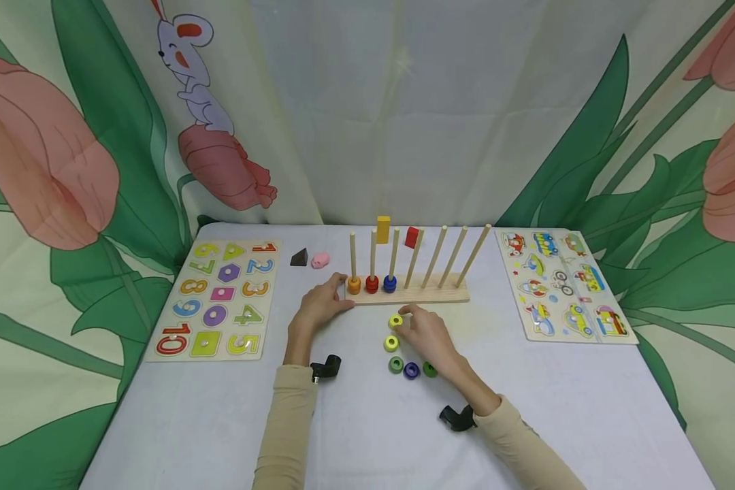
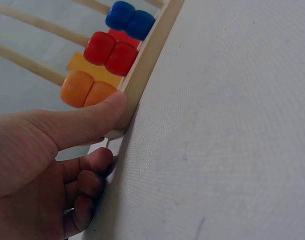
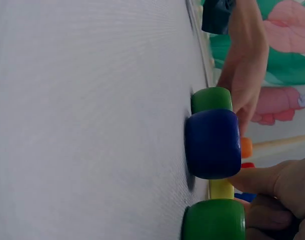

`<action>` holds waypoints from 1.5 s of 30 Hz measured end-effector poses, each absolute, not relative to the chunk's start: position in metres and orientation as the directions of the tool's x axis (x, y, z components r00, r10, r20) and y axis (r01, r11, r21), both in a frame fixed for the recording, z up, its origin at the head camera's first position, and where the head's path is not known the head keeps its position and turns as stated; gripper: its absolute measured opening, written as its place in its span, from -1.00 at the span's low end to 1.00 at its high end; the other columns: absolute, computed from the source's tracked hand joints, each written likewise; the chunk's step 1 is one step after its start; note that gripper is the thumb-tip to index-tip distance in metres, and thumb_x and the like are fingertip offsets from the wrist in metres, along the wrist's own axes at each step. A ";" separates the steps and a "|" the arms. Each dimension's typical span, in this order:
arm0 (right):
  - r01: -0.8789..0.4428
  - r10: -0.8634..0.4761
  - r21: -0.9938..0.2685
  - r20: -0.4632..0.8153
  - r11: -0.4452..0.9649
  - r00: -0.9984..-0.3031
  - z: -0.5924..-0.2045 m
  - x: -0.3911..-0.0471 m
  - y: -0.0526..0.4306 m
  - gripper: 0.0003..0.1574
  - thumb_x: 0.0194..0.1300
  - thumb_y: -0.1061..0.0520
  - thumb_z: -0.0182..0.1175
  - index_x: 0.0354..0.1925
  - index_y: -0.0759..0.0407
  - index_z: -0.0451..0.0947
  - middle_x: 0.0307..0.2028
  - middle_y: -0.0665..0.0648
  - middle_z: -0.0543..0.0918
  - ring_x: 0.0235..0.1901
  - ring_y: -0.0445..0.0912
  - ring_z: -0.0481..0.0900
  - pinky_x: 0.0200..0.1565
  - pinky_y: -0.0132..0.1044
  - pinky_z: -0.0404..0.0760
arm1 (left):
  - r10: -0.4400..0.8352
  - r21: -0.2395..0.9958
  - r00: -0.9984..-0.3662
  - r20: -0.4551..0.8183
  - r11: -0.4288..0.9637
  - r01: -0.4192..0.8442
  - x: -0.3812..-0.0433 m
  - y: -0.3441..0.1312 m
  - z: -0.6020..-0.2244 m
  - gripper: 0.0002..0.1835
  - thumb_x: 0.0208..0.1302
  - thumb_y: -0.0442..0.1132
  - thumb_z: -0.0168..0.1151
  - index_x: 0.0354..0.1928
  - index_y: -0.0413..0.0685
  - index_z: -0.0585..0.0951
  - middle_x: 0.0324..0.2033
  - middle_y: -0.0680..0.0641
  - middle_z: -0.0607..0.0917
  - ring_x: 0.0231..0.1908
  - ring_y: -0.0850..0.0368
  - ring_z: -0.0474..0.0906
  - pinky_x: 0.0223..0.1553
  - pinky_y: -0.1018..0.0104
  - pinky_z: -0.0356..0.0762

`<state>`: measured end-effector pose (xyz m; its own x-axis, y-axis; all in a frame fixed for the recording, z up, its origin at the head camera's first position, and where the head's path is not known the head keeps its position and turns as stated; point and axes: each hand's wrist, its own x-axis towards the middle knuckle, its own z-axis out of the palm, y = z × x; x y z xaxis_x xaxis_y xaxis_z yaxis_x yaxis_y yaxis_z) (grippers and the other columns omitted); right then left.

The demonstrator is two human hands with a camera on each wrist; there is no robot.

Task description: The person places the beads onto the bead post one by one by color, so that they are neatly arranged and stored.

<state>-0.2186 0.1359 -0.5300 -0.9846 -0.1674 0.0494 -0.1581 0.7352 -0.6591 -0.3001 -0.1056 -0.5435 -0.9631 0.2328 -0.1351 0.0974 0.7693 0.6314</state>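
A wooden peg stand [image 1: 429, 294] with several upright dowels lies across the table. Its left pegs carry orange beads [image 2: 77, 89], red beads [image 2: 121, 59] and blue beads [image 2: 138, 25]. My left hand [image 1: 322, 303] grips the stand's left end, thumb on the front edge. In front of the stand, my right hand [image 1: 430, 337] pinches a yellow bead [image 1: 395, 320] between thumb and index finger. Another yellow bead [image 1: 390, 344], a green bead [image 1: 395, 365], a dark blue bead [image 3: 213, 144] and a second green bead [image 3: 215, 220] lie near it. In the right wrist view, beads partly hide the fingertips.
A number puzzle board [image 1: 214, 299] lies at the left, a vehicle puzzle board [image 1: 563, 286] at the right. Behind the stand are a yellow block [image 1: 383, 230] and a red block [image 1: 412, 237]. A dark block [image 1: 299, 257] and a pink pig figure [image 1: 320, 260] sit left of it.
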 end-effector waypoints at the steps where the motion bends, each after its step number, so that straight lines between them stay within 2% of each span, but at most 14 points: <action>1: -0.159 -0.174 -0.652 0.043 0.741 -0.984 -0.533 -0.219 0.136 -0.53 0.19 0.07 0.33 0.00 0.30 0.54 -0.81 -0.05 0.29 -0.81 -0.24 0.17 -0.74 -0.38 0.13 | 0.234 0.632 -0.963 -0.134 0.769 0.099 -0.300 -0.105 -0.543 -0.32 0.15 0.03 0.35 0.30 0.10 0.35 -0.47 0.00 0.53 -0.49 0.10 0.41 -0.45 0.24 0.30; 5: -0.165 -0.187 -0.627 0.032 0.762 -0.982 -0.537 -0.222 0.135 -0.54 0.21 0.04 0.31 -0.01 0.30 0.54 -0.82 -0.06 0.28 -0.82 -0.25 0.17 -0.76 -0.40 0.12 | 0.230 0.630 -0.964 -0.134 0.771 0.096 -0.300 -0.105 -0.543 -0.32 0.14 0.02 0.36 0.29 0.10 0.35 -0.47 0.00 0.53 -0.49 0.09 0.42 -0.44 0.23 0.30; 9: -0.176 -0.168 -0.605 0.070 0.777 -0.983 -0.520 -0.223 0.136 -0.54 0.25 0.00 0.27 0.00 0.27 0.55 -0.80 -0.04 0.32 -0.82 -0.24 0.20 -0.75 -0.39 0.14 | 0.232 0.626 -0.963 -0.138 0.774 0.096 -0.300 -0.104 -0.544 -0.32 0.14 0.03 0.36 0.29 0.10 0.36 -0.47 0.01 0.54 -0.49 0.10 0.42 -0.44 0.24 0.31; 18: -0.290 -0.076 -0.623 0.346 0.726 -0.935 -0.419 -0.239 0.145 -0.50 0.26 -0.07 0.26 0.03 0.23 0.55 -0.75 0.02 0.29 -0.79 -0.13 0.18 -0.71 -0.31 0.14 | 0.225 0.627 -0.962 -0.156 0.775 0.080 -0.299 -0.104 -0.544 -0.32 0.15 0.04 0.35 0.29 0.10 0.35 -0.47 0.00 0.53 -0.48 0.09 0.41 -0.42 0.23 0.30; 24: -0.364 -0.046 -0.565 0.497 0.741 -0.867 -0.386 -0.257 0.151 -0.51 0.29 -0.04 0.23 0.06 0.24 0.52 -0.74 0.04 0.27 -0.79 -0.09 0.18 -0.71 -0.28 0.12 | 0.230 0.635 -0.962 -0.150 0.768 0.084 -0.300 -0.103 -0.542 -0.32 0.15 0.03 0.35 0.29 0.11 0.35 -0.46 0.00 0.53 -0.47 0.08 0.41 -0.41 0.22 0.29; 38: -0.286 0.001 -0.557 0.457 0.780 -0.889 -0.386 -0.262 0.156 -0.50 0.30 -0.03 0.22 0.08 0.24 0.49 -0.72 0.06 0.32 -0.77 -0.06 0.24 -0.67 -0.26 0.18 | 0.226 0.637 -0.961 -0.157 0.767 0.076 -0.300 -0.103 -0.541 -0.32 0.15 0.03 0.35 0.30 0.11 0.35 -0.45 -0.01 0.53 -0.47 0.09 0.41 -0.42 0.23 0.30; 45: -0.359 0.010 -0.593 0.527 0.720 -0.850 -0.422 -0.248 0.155 -0.53 0.26 0.04 0.27 0.09 0.22 0.52 -0.77 0.00 0.28 -0.80 -0.12 0.18 -0.71 -0.29 0.13 | 0.229 0.642 -0.962 -0.148 0.763 0.083 -0.300 -0.105 -0.541 -0.31 0.14 0.04 0.35 0.30 0.12 0.35 -0.44 -0.01 0.54 -0.46 0.09 0.41 -0.43 0.23 0.31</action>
<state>-0.2482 0.1554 -0.4217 -0.8500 0.0099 0.5267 -0.3593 0.7204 -0.5933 -0.3004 -0.1047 -0.5412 -0.9619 0.2294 -0.1484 0.0829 0.7625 0.6417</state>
